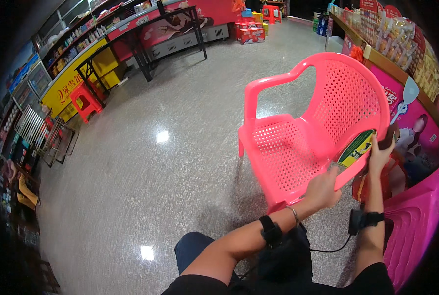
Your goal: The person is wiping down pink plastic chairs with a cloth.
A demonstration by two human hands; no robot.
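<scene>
A pink plastic armchair [297, 147] with a perforated seat and back stands on the speckled floor before me, to the right. At the front part of its near armrest is my left hand [322, 188], closed around the rail. My right hand [381, 155] is on the same armrest farther back, near the backrest; its fingers are partly hidden. Between armrest and seat, a green and yellow printed panel [356, 148] shows through the opening. Both forearms wear black strapped devices.
Close on my right are a magenta plastic piece of furniture [411, 225], a red bag [393, 177] and a display counter [385, 66] with packaged snacks. A black-framed table [145, 25], red stool [83, 99] and metal-framed chair [46, 132] stand farther off.
</scene>
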